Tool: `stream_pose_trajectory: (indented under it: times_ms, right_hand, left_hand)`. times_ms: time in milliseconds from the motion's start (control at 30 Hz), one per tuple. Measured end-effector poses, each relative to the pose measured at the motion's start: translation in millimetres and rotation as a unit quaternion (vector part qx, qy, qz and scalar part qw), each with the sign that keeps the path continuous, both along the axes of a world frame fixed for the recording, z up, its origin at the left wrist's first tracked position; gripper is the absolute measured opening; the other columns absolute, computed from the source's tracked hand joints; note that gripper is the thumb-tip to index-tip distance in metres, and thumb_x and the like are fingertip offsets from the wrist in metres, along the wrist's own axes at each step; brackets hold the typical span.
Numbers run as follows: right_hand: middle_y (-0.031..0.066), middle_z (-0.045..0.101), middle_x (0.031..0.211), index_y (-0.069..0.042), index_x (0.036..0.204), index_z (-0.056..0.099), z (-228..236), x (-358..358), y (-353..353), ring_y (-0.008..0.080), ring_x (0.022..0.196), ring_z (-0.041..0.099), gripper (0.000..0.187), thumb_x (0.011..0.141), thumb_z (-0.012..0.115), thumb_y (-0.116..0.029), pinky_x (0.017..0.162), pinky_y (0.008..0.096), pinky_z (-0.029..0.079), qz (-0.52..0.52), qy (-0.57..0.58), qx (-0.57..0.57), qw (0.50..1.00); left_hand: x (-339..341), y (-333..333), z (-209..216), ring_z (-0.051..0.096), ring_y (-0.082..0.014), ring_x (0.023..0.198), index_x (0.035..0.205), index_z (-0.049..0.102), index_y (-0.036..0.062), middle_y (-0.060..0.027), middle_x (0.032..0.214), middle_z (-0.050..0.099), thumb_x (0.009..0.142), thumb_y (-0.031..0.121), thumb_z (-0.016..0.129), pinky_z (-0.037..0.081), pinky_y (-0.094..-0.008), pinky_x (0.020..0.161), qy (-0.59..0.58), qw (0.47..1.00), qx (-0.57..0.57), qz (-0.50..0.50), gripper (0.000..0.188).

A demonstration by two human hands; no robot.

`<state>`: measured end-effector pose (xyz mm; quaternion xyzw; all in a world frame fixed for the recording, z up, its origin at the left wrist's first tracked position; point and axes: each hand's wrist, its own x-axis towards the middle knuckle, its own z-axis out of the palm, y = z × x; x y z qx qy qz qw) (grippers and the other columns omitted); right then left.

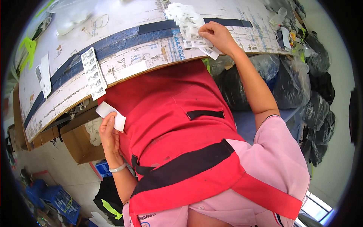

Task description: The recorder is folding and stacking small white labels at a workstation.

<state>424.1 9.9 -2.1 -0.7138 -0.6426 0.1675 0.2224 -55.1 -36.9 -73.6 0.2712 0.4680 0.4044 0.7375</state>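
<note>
Down by the table's near edge, my left hand [109, 130] pinches a small blank white paper piece [120, 123] between thumb and fingers. My right hand [219, 36] is over a loose heap of white printed labels [187, 19] on the tabletop. Its thumb and fingertips are closed on the edge of a label [196, 37] in that heap. Several labels lie overlapped there, and one [210, 52] sticks out past the table edge. A strip of printed labels [93, 73] lies on the table to the left, between my hands.
The worn white table [159, 47] has dark blue tape along it. Another label strip [44, 75] lies at its left end. Below stand an open cardboard box [79, 145] and a blue crate [62, 202]. Dark plastic-wrapped bags [261, 79] are piled at the right.
</note>
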Motion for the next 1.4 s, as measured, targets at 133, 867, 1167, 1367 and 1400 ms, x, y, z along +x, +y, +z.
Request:
stream_pose_trajectory:
  times_ms: [133, 867, 1167, 1367, 1400]
  right_hand:
    - [0.0081, 0.063, 0.084, -0.007, 0.097, 0.068, 3.5, -3.8, -4.1, 0.0239, 0.082, 0.058, 0.019, 0.084, 0.065, -0.020, 0.076, 0.0342, 0.047, -0.041, -0.041, 0.079, 0.995]
    - [0.0066, 0.064, 0.090, -0.007, 0.088, 0.068, -0.7, -14.1, -90.0, 0.0266, 0.093, 0.058, 0.011, 0.079, 0.070, -0.014, 0.085, 0.0372, 0.045, -0.002, -0.106, 0.113, 0.988]
    - [0.0088, 0.064, 0.088, -0.002, 0.092, 0.067, 29.4, -22.6, -65.8, 0.0185, 0.077, 0.061, 0.010, 0.084, 0.066, -0.008, 0.070, 0.0281, 0.049, -0.002, 0.010, 0.083, 0.997]
    - [0.0098, 0.064, 0.091, -0.002, 0.095, 0.067, 9.8, -94.6, -47.8, 0.0203, 0.083, 0.062, 0.011, 0.085, 0.065, -0.006, 0.072, 0.0290, 0.049, 0.086, 0.054, 0.041, 0.994]
    - [0.0098, 0.064, 0.091, -0.002, 0.095, 0.067, 11.7, -112.0, -43.8, 0.0203, 0.083, 0.062, 0.011, 0.085, 0.065, -0.006, 0.072, 0.0290, 0.049, 0.108, 0.065, 0.040, 0.991]
  left_hand:
    - [-1.7, 2.5, -1.7, 0.065, -0.0151, 0.078, 0.108, 0.064, -0.0030, -0.0086, 0.097, 0.066, 0.093, 0.013, 0.060, 0.053, -0.0253, 0.058, -0.009, 1.000, -0.005, 0.004, 0.022]
    - [-45.4, 3.1, -34.8, 0.064, -0.0158, 0.072, 0.117, 0.057, -0.0035, -0.0123, 0.100, 0.066, 0.095, 0.014, 0.056, 0.052, -0.0238, 0.053, -0.051, 0.994, -0.024, 0.089, 0.028]
    - [-55.2, 1.8, -34.6, 0.065, -0.0151, 0.081, 0.119, 0.057, 0.0005, -0.0097, 0.104, 0.065, 0.094, 0.016, 0.058, 0.054, -0.0228, 0.057, -0.021, 0.994, -0.038, 0.102, 0.030]
    - [-112.3, 20.4, -107.5, 0.062, -0.0121, 0.076, 0.124, 0.057, 0.0044, -0.0070, 0.107, 0.066, 0.094, 0.014, 0.056, 0.053, -0.0257, 0.061, 0.022, 0.986, -0.088, 0.142, 0.032]
    - [-132.9, 18.5, -130.3, 0.062, -0.0133, 0.074, 0.124, 0.057, 0.0053, -0.0074, 0.106, 0.066, 0.094, 0.015, 0.054, 0.051, -0.0256, 0.060, 0.028, 0.982, -0.101, 0.157, 0.032]
